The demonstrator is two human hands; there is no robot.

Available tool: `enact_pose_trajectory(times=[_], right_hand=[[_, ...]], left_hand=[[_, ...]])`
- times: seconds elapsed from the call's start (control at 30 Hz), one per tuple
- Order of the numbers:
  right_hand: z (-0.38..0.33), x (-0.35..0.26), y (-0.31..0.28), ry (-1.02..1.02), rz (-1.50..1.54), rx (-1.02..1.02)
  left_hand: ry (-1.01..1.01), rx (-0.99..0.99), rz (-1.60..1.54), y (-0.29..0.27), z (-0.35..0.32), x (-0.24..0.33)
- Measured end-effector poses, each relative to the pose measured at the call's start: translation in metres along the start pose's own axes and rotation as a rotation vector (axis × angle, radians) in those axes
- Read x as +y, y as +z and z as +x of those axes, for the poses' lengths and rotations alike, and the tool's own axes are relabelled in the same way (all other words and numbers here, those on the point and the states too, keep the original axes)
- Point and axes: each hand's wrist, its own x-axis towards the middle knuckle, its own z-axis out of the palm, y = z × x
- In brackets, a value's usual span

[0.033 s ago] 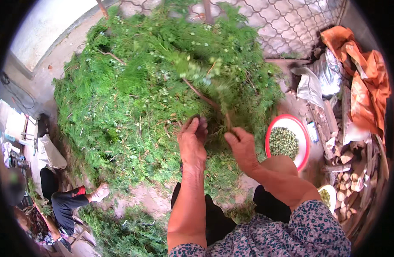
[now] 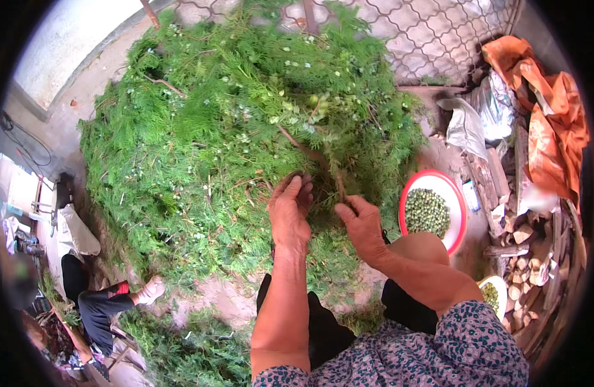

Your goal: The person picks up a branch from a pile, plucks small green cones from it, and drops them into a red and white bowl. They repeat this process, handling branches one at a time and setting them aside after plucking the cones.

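My right hand (image 2: 363, 226) is closed, with thumb and fingers pinching the brown stem of a leafy evergreen branch (image 2: 340, 182). That branch reaches up and away over a big heap of cut green branches (image 2: 181, 155), dotted with small pale green cones or berries. Just left of it, my left hand (image 2: 289, 209) is raised over the near edge of the heap, fingers curled in and thumb up. Its fingertips look dark, and whatever lies between them is hidden.
To my right stands a red-rimmed white basin (image 2: 465, 216) of small green cones or berries, with a smaller bowl (image 2: 501, 293) nearer me. Beyond lie firewood (image 2: 517, 284), an orange sheet (image 2: 548, 129) and sacks. A seated person (image 2: 100, 309) is at left; a wire lattice (image 2: 439, 39) stands behind.
My right hand has shifted slightly left with the branch stem. The foliage beyond my hands, smeared before, is sharper now. My left hand has hardly moved.
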Motion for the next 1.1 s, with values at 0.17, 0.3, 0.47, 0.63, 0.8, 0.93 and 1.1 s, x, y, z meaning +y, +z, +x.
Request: enact_pose_trajectory(times=[0.17, 0.3, 0.47, 0.63, 0.8, 0.93, 1.1], right_hand=[[-0.021, 0.030, 0.003, 0.046, 0.026, -0.107], [-0.031, 0.019, -0.006, -0.093, -0.210, -0.150], [-0.039, 0.032, -0.011, -0.187, -0.292, -0.171], [-0.019, 0.020, -0.041, -0.206, -0.601, -0.497], [0.039, -0.014, -0.068, -0.321, -0.560, -0.303], [0.064, -0.029, -0.044, -0.564, -0.368, -0.106], [0.079, -0.004, -0.035, -0.609, -0.404, -0.237]], left_hand=[[-0.025, -0.081, 0.173, 0.011, 0.004, -0.017], [-0.021, -0.106, 0.164, 0.016, 0.012, -0.030], [-0.004, 0.006, 0.065, 0.024, 0.019, -0.034], [-0.084, -0.023, -0.050, 0.027, 0.018, -0.038], [-0.027, -0.054, -0.019, 0.021, 0.022, -0.042], [0.027, -0.057, 0.046, 0.024, 0.014, -0.036], [0.013, -0.064, 0.072, 0.024, 0.011, -0.036]])
